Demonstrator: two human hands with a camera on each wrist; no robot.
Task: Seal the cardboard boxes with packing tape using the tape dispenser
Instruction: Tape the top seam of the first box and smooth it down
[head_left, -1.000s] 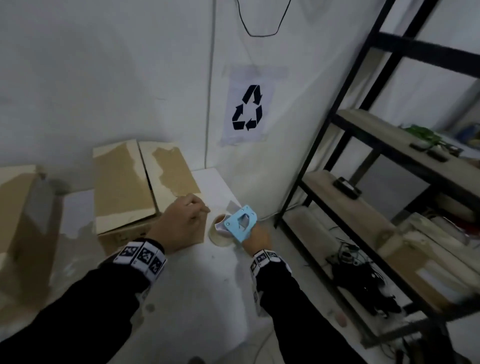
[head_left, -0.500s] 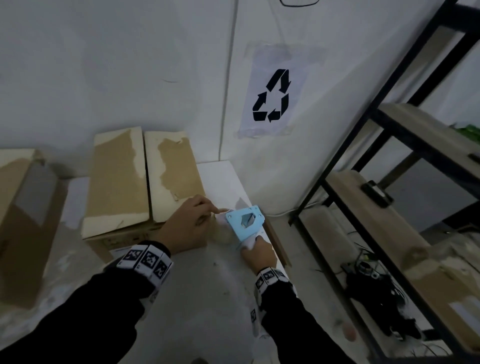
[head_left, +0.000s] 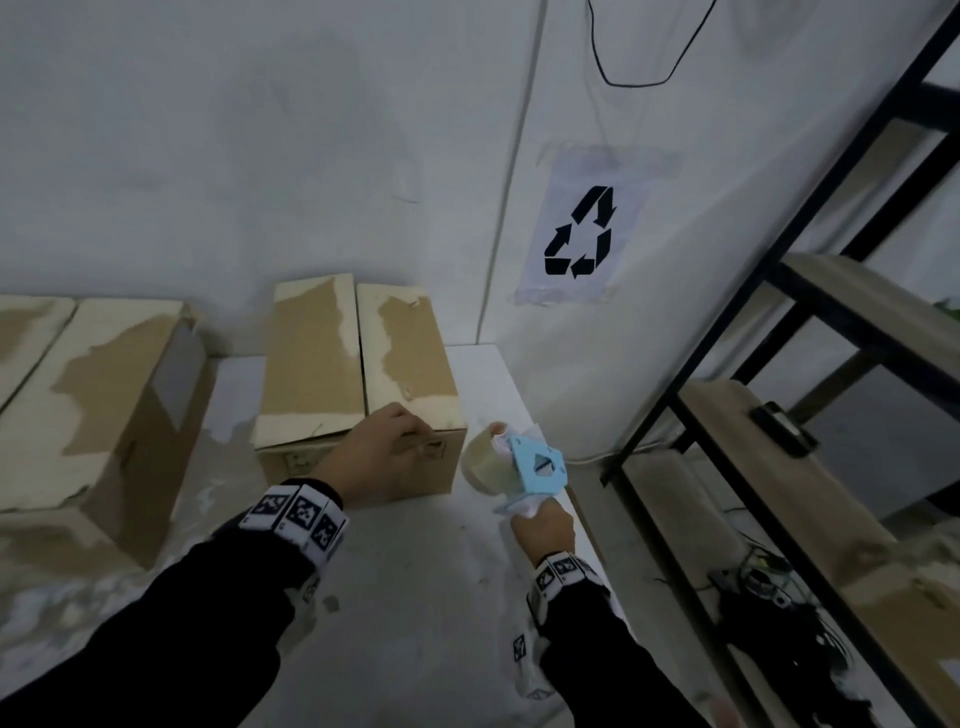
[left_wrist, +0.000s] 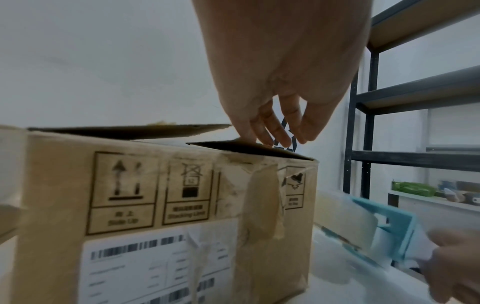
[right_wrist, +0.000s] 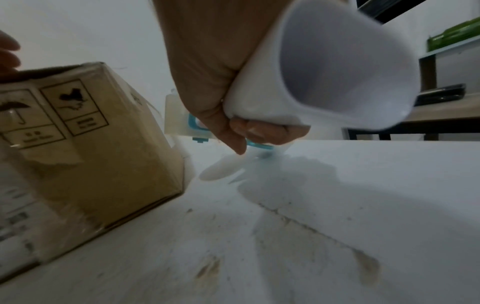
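right hand (head_left: 544, 527): nearest the camera, over the right part of the white table; wrapped tight round the white handle of the tape dispenser, thumb and fingers curled under it.
tape dispenser (head_left: 537, 466): light blue frame, white handle, held off the table just right of the small box, not touching it.
tape roll (head_left: 485, 464): clear-brownish, mounted on the dispenser's left side, facing the box.
table (head_left: 415, 597): white top, scuffed, brown specks.
left hand (head_left: 382, 454): on the near right top edge of the small box; fingers (left_wrist: 275, 131) bent down, tips on the right flap, holding nothing.
small box (head_left: 358, 395): cardboard, middle of the table; two top flaps folded in but slightly lifted, gaps visible under them in left wrist view; handling symbols and barcode label on front, old tape strip down the front face.
large box (head_left: 88, 410): cardboard, left of the small box, apart from it.
recycling sign (head_left: 582, 231): paper taped to the far wall.
shelf rack (head_left: 810, 395): black metal frame, wooden boards, at right.
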